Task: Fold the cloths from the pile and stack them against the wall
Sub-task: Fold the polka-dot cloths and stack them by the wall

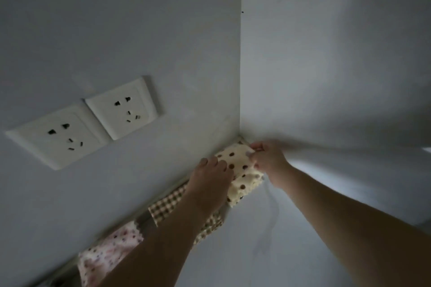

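Head view, dim light. A stack of cream cloths with brown dots lay on the white table surface in the corner where two walls met, its far end touching the corner. The left hand rested on the near left part of the stack, fingers fairly straight and spread over the top cloth; the palm and whatever lay beneath it were hidden. The right hand was at the far right edge of the stack, fingers curled and seemingly pinching the edge of the top cloth, though blur made the exact grasp hard to confirm. Along the left wall, just beside the stack, lay a brown checked cloth, largely covered by the left forearm, and nearer the viewer a pink floral cloth, cut off by the forearm and the lower frame edge. Two white sockets sat side by side on the left wall. The right wall was bare and partly shadowed
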Demonstrator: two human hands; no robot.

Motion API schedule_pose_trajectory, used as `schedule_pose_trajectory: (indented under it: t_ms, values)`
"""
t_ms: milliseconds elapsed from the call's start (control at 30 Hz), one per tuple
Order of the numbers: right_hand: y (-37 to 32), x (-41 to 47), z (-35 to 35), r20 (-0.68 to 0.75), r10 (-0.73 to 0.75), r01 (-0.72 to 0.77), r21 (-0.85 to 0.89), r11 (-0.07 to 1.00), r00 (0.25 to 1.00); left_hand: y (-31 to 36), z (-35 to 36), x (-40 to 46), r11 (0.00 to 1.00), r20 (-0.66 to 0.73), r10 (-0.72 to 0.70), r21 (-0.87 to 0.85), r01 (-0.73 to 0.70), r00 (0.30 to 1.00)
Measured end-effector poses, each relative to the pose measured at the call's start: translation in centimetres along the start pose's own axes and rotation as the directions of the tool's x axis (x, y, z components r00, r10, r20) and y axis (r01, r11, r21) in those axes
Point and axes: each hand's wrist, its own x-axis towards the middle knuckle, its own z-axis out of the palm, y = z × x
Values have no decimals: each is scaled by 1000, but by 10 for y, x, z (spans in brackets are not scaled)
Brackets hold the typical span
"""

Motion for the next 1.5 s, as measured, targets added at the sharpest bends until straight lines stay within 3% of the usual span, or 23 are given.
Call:
schedule_pose_trajectory:
  t_ms: [67, 133, 267, 367, 567, 800, 1200, 1500]
  values:
    - [26, 9, 5, -8, 29, -30, -146, 989, 1000, 6, 22, 1, 999, 155, 23, -48, -16, 988]
    - [42, 11, 8, -26, 29, -35, -258, 965, 999, 6, 33, 3, 987, 242, -40, -144, 76, 970]
    - [49, 16, 10, -56, -27, 7, -328, 945, 998, 1, 43, 15, 947, 84, -149, -276, 167, 985]
    - [47, 17, 10, -59, -30, 8, -339, 941, 998, -1, 49, 23, 941, -18, -212, -274, 199, 977]
    - [45, 13, 10, -28, -36, 20, -437, 899, 999, 5, 69, 21, 949, 100, -217, -213, 234, 971]
    - [29, -20, 6, -30, -194, 125, -666, 735, 980, -4, 34, 8, 936, -1, -251, -256, 242, 968]
    - [-8, -142, 38, 163, -536, 484, -689, 539, 828, -23, -51, -103, 826, -77, -461, -400, 397, 884]
    - [-5, -261, 102, 345, -610, 662, -618, 424, 713, -33, -97, -252, 771, -89, -581, -377, 513, 809]
